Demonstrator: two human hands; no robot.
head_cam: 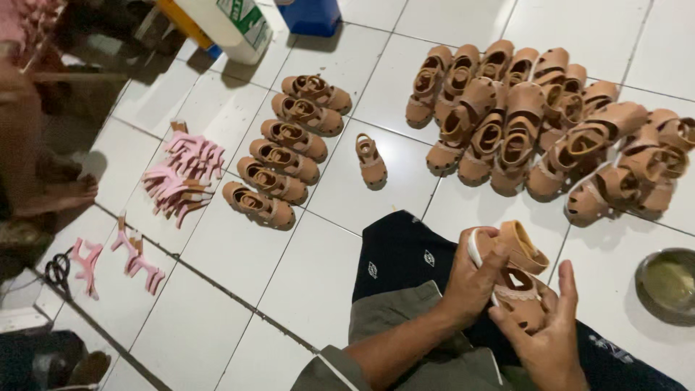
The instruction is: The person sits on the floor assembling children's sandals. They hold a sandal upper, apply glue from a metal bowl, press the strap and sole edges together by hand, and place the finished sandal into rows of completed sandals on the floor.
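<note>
Head cam, near to far.

Both hands meet over the lap at approx 5 o'clock of frame, w/ one tan sandal point(515, 279) between them. Left hand point(474, 282) wraps the sandal from 9 o'clock: fingers curled and pressed onto the white-edged sole and heel side, thumb over the top. Right hand point(550, 337) sits under and at 5 o'clock of the sandal: fingers spread, mostly straight, pointing to 12, palm cradling the toe end. So it's pinched by the left, supported by the right.

Key relation: sandal's long axis runs approx 11 to 5 o'clock, ankle strap loop up at the 12–1 end, toe down into the right palm. Left hand is the closer one to the strap/heel; right closer to the toe. Can't tell if the right thumb presses the upper, it's partly hidden.

Below the hands: dark shorts point(405, 257) and grey-green cloth over the leg.

At 3 o'clock, just beside the knee, a metal bowl point(666, 282) on the tiled floor point(217, 311).

Mid range, 12 o'clock of the hands: single small sandal point(371, 161), apart from the rest. 10 o'clock: neat row of sandals point(286, 148). Further at 9–10: pink strap pieces point(181, 174).

Far, 1 o'clock: big heap of finished sandals point(543, 119), touching/overlapping. Another person's foot point(61, 195) at far 9 o'clock.
</note>
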